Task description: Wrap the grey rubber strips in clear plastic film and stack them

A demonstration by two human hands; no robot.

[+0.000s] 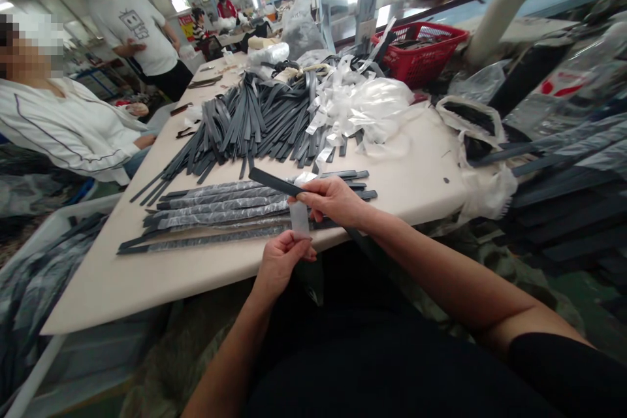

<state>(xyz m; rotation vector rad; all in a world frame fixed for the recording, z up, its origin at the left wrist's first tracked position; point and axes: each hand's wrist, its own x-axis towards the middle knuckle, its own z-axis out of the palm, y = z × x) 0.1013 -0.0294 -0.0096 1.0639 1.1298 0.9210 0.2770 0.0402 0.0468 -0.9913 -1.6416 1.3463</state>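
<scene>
My right hand (337, 199) is closed on a dark grey flat strap (269, 180), whose rounded end points up and to the left over the table. Just below, my left hand (287, 255) pinches a narrow translucent plastic sleeve (300, 219), which reaches up to the strap at my right fingers. Whether the strap is inside the sleeve, I cannot tell. Behind my hands lie several plastic-wrapped straps (215, 214) side by side. Farther back is a large heap of bare dark straps (264, 117), with a pile of loose clear plastic sleeves (357, 101) at its right.
The beige table (421, 189) has its front edge close to my body. A red basket (424, 55) stands at the back right. Plastic bags and more straps (563, 222) crowd the right side. One person (63, 124) sits at the left, another (142, 26) stands behind. A bin (63, 215) holds straps.
</scene>
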